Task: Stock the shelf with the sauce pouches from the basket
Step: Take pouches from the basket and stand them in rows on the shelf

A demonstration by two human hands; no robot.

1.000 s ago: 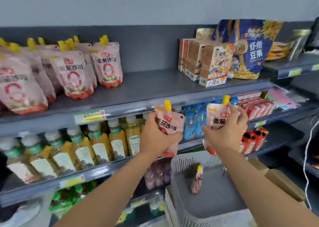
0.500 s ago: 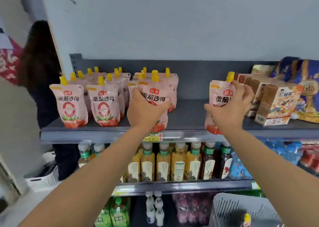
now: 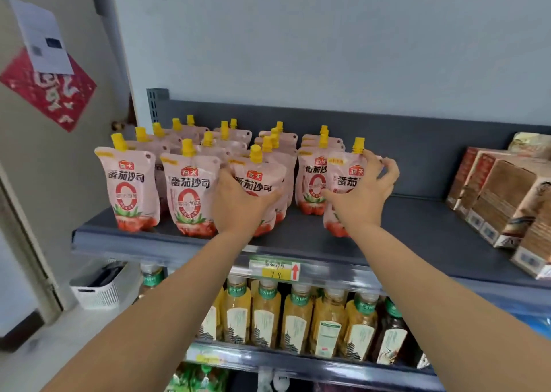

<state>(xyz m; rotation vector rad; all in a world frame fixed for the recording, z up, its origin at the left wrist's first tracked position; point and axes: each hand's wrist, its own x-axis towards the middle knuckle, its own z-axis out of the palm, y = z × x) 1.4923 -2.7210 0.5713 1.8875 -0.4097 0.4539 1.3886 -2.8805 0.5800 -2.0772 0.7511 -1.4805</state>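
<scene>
Several pink sauce pouches [image 3: 131, 189] with yellow caps stand in rows on the dark grey top shelf [image 3: 417, 236]. My left hand [image 3: 238, 203] grips one pouch [image 3: 256, 180] at the front of the third row, its base on the shelf. Further right, my right hand [image 3: 362, 195] holds another pouch [image 3: 346, 174] by its side, fingers curled round the top edge near the cap; it stands upright at the right end of the rows. The basket is out of view.
Brown snack cartons [image 3: 501, 200] fill the right end of the shelf, with bare shelf between them and the pouches. Tea bottles [image 3: 298, 320] line the shelf below. A white crate [image 3: 98, 290] sits on the floor at the left. A price tag [image 3: 274, 269] hangs on the shelf edge.
Both hands have carried their pouches up from the basket and set them down among the rows on the top shelf. The view has swung up and left.
</scene>
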